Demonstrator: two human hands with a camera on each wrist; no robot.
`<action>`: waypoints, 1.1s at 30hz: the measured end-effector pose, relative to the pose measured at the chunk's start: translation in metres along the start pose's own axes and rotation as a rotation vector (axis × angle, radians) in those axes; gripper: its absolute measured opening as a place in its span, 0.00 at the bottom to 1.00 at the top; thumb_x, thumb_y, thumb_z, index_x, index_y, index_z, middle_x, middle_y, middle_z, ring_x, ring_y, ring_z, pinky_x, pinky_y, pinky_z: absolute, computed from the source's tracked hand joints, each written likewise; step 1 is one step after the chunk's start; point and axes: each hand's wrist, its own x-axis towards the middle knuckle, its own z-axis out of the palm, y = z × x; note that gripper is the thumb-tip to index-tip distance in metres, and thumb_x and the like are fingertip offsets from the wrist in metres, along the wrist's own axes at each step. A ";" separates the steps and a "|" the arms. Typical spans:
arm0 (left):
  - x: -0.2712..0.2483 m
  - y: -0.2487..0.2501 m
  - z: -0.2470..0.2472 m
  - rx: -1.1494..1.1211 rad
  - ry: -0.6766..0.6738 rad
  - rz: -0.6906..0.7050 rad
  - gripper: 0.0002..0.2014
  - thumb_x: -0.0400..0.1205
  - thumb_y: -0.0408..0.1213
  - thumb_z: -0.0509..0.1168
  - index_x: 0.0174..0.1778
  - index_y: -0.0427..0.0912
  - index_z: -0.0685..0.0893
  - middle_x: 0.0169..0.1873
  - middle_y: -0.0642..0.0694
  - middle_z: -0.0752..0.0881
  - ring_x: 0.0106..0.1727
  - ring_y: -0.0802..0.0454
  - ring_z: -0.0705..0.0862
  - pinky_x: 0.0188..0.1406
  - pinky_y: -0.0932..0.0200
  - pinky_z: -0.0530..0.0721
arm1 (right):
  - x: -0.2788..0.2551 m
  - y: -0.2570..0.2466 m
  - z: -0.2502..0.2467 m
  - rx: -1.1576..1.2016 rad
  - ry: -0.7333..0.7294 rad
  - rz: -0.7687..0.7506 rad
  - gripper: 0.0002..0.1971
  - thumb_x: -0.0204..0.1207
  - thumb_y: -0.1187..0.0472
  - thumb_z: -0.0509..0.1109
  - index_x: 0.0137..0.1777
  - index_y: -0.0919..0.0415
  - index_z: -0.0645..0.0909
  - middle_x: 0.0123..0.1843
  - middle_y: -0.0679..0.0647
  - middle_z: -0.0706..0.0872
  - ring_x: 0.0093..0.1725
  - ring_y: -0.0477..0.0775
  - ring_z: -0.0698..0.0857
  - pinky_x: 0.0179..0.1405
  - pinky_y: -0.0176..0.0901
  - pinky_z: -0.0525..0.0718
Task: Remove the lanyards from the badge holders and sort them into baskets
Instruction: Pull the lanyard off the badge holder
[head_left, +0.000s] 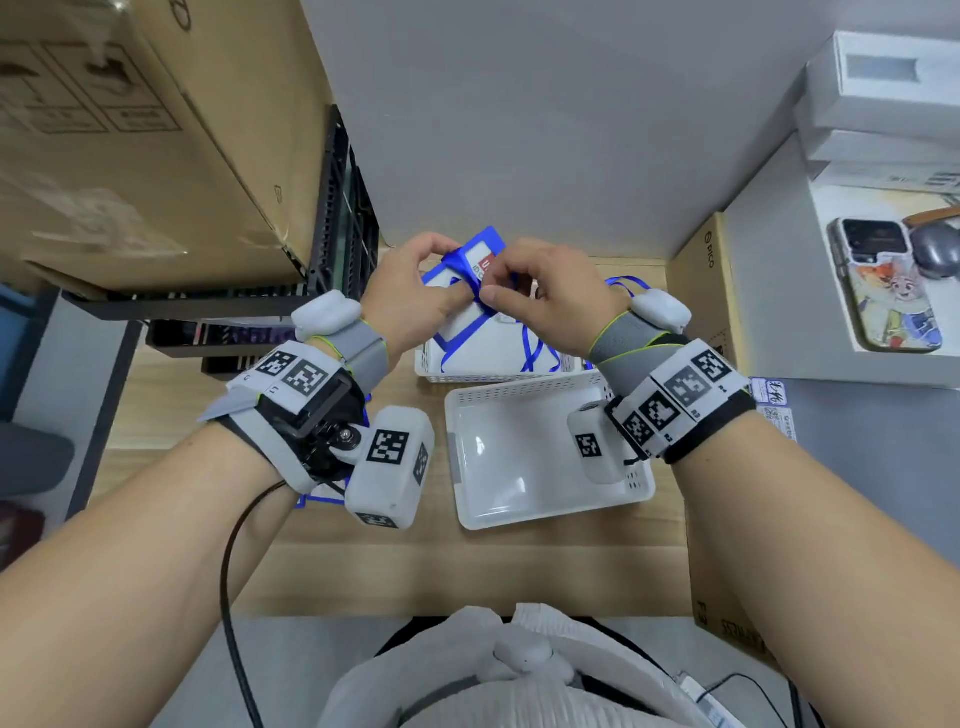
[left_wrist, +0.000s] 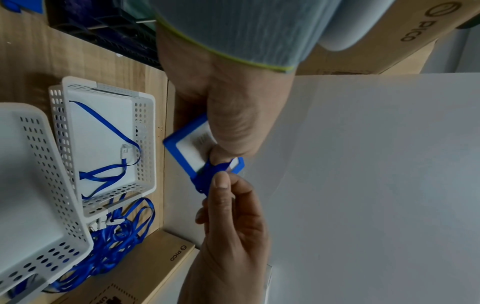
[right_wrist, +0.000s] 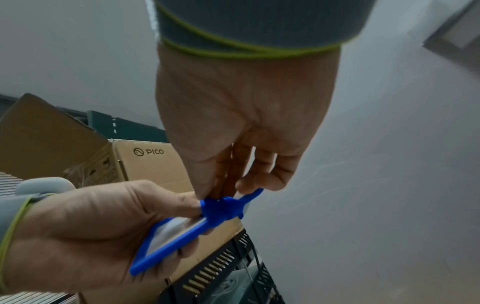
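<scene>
Both my hands hold one blue-framed badge holder (head_left: 485, 249) in the air above the far white basket (head_left: 467, 375). My left hand (head_left: 457, 291) grips the holder's body (left_wrist: 179, 142) with its fingers curled round it. At the holder's end my right hand (head_left: 493, 293) pinches the knotted blue lanyard loop (right_wrist: 223, 207) between thumb and fingertips. A loose blue lanyard (left_wrist: 109, 125) with a white clip lies in the far basket (left_wrist: 148, 144). The near white basket (head_left: 519, 389) sits under my right wrist.
A tangle of blue lanyards (left_wrist: 116, 242) lies on the wooden table beside the far basket. Cardboard boxes (head_left: 130, 145) and a black crate (head_left: 343, 218) stand at the left, a PICO box (head_left: 701, 291) at the right. A phone (head_left: 883, 286) lies on the white shelf.
</scene>
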 end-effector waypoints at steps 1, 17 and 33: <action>-0.001 -0.001 0.000 0.003 0.017 0.000 0.14 0.72 0.36 0.78 0.50 0.49 0.84 0.43 0.43 0.91 0.42 0.44 0.92 0.44 0.39 0.90 | -0.001 -0.001 0.000 0.021 -0.033 -0.019 0.03 0.78 0.59 0.71 0.45 0.54 0.86 0.47 0.45 0.83 0.36 0.42 0.77 0.40 0.31 0.72; -0.018 0.001 -0.008 -0.056 0.009 -0.041 0.23 0.71 0.37 0.82 0.58 0.43 0.82 0.40 0.39 0.92 0.41 0.42 0.93 0.45 0.42 0.91 | -0.001 0.002 -0.005 -0.042 0.050 0.050 0.09 0.68 0.53 0.82 0.39 0.52 0.84 0.42 0.49 0.78 0.31 0.39 0.72 0.34 0.26 0.67; -0.016 0.000 -0.022 0.636 -0.365 0.062 0.14 0.69 0.39 0.81 0.44 0.54 0.84 0.45 0.45 0.90 0.41 0.46 0.87 0.40 0.47 0.88 | -0.008 0.012 -0.001 0.238 0.029 0.364 0.06 0.80 0.57 0.68 0.55 0.48 0.83 0.55 0.47 0.85 0.54 0.53 0.84 0.56 0.45 0.82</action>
